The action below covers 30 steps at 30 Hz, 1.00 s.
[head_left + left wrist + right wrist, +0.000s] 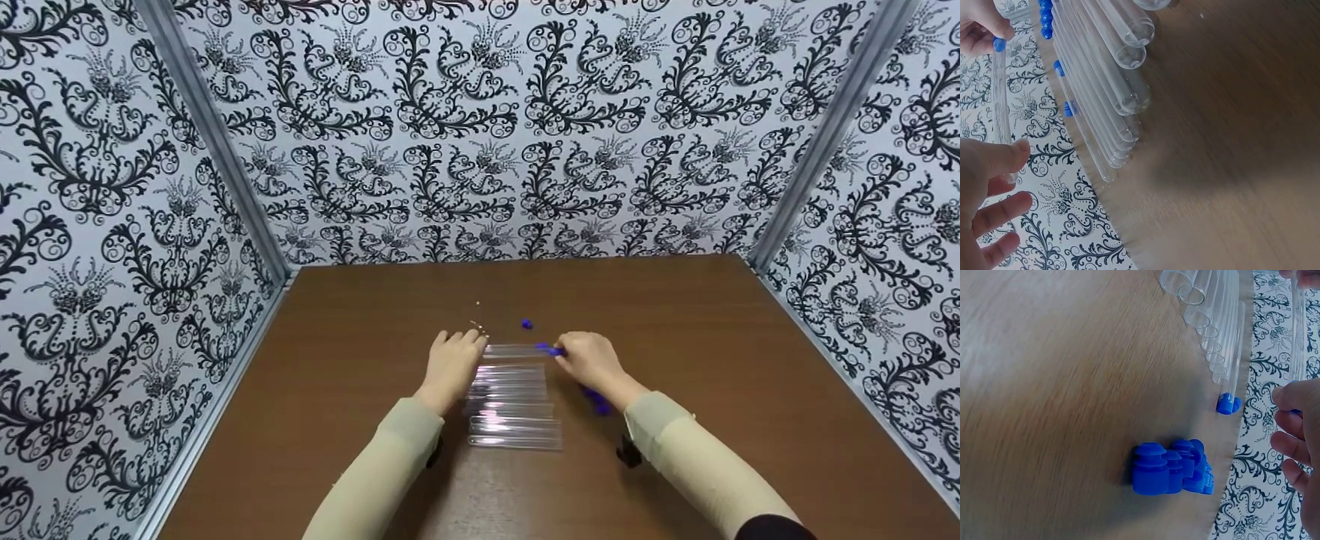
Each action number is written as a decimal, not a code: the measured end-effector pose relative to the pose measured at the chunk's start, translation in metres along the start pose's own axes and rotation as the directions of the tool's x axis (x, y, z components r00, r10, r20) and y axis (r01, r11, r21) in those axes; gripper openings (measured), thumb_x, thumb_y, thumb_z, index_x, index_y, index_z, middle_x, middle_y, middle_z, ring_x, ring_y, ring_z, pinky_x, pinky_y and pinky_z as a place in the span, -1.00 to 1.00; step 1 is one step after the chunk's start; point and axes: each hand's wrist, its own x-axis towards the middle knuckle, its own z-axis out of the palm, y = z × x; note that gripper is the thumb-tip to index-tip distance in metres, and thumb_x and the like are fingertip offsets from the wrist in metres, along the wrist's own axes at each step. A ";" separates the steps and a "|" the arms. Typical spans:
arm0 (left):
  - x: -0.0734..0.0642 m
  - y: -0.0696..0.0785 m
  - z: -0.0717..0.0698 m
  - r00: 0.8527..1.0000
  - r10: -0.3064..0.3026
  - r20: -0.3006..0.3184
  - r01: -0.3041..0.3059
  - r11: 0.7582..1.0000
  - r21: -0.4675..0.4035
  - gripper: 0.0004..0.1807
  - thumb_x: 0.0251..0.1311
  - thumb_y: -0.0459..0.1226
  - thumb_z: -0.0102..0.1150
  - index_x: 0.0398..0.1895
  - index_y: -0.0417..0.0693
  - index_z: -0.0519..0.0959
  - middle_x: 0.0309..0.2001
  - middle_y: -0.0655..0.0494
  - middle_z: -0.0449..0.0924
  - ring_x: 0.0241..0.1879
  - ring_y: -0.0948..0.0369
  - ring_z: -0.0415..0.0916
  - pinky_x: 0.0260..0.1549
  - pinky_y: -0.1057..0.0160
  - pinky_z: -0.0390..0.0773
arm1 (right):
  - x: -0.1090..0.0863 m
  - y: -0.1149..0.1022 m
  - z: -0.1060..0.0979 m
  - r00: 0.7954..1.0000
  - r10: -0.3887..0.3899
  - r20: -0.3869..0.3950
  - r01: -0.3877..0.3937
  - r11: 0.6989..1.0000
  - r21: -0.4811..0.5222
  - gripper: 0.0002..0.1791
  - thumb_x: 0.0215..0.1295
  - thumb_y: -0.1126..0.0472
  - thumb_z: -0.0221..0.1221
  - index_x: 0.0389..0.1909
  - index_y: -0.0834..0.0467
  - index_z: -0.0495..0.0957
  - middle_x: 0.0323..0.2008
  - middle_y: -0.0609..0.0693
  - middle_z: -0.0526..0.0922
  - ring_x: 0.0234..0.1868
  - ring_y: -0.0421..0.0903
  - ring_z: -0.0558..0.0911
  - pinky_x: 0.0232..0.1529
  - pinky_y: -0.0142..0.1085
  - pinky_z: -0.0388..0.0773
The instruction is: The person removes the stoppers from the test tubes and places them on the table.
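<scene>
A clear test tube (1000,95) is held level between both hands, above the table. My left hand (454,367) grips its rounded end between thumb and fingers. At the other end, my right hand (592,360) pinches a blue cap (999,44) that sits at the tube's mouth. Close by on the table lies a capped test tube, its blue cap (1225,404) at the right end. Nearer the body, several uncapped test tubes (510,382) lie side by side, rounded ends left and mouths right.
A cluster of loose blue caps (1151,469) lies right of the tubes, partly beneath the right forearm in the head view. One blue cap (526,324) lies farther back. Tiny pale specks (478,303) dot the brown table (360,307). Patterned walls (480,150) enclose it at back and sides.
</scene>
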 end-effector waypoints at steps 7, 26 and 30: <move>0.000 0.000 -0.001 1.000 0.009 -0.002 -0.009 1.000 0.006 -0.87 0.02 -0.32 0.27 -0.32 0.03 0.64 -0.32 0.16 0.58 -0.36 0.13 0.58 -0.24 0.04 0.49 | -0.002 0.001 0.004 0.999 -0.009 -0.049 0.009 1.000 -0.014 -0.85 -0.08 0.29 0.41 -0.48 0.17 0.62 -0.52 -0.04 0.64 -0.52 -0.05 0.62 -0.48 -0.14 0.56; -0.001 -0.001 -0.002 0.999 0.041 0.034 -0.042 0.998 0.040 -0.92 0.00 -0.26 0.34 -0.40 0.02 0.66 -0.37 0.16 0.60 -0.33 0.13 0.56 -0.16 0.02 0.51 | -0.007 0.002 0.006 0.995 -0.020 -0.098 0.018 1.000 -0.023 -0.80 -0.08 0.29 0.43 -0.47 0.16 0.59 -0.49 -0.04 0.64 -0.47 -0.04 0.64 -0.44 -0.15 0.58; -0.001 -0.002 -0.002 0.999 0.043 0.030 -0.045 0.998 0.049 -0.94 0.00 -0.26 0.34 -0.42 0.03 0.67 -0.37 0.17 0.60 -0.33 0.13 0.56 -0.16 0.03 0.50 | -0.006 0.002 0.006 0.992 -0.034 -0.118 0.032 0.999 -0.021 -0.79 -0.10 0.30 0.44 -0.47 0.17 0.58 -0.50 -0.03 0.64 -0.48 -0.03 0.63 -0.45 -0.16 0.57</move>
